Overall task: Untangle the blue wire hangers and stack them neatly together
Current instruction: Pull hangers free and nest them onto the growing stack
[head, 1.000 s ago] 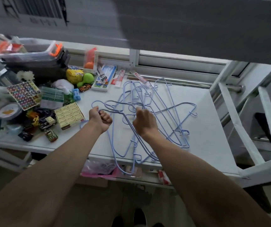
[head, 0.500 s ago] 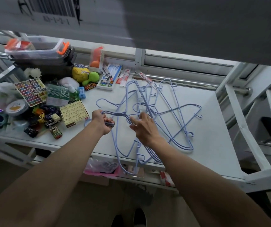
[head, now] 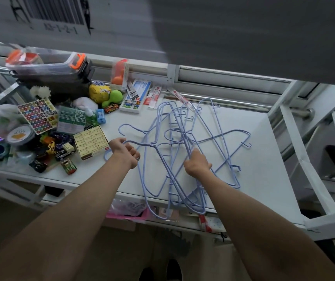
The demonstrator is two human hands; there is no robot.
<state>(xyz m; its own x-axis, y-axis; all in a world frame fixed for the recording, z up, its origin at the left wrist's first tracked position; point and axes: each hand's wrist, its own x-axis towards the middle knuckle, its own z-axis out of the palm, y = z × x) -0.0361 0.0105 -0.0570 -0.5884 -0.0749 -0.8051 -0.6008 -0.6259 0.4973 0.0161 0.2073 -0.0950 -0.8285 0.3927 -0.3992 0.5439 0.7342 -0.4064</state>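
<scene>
Several blue wire hangers (head: 219, 138) lie tangled in a loose heap on the white shelf (head: 263, 179), some wires overhanging its front edge. My left hand (head: 125, 151) is closed around the hook of one hanger at the heap's left side. My right hand (head: 198, 164) grips a bundle of wires in the middle of the heap. Both forearms reach in from the bottom of the view.
The left part of the shelf holds clutter: a yellow box (head: 91, 141), toy cars (head: 61, 153), a sticker sheet (head: 38, 115), a green toy (head: 114, 98) and a clear bin with orange latches (head: 47, 61). White frame bars (head: 304, 159) stand on the right.
My left hand has kept its hold on a hanger hook. My right hand has shifted right and closed on a bundle of wires. The heap has been drawn slightly toward me.
</scene>
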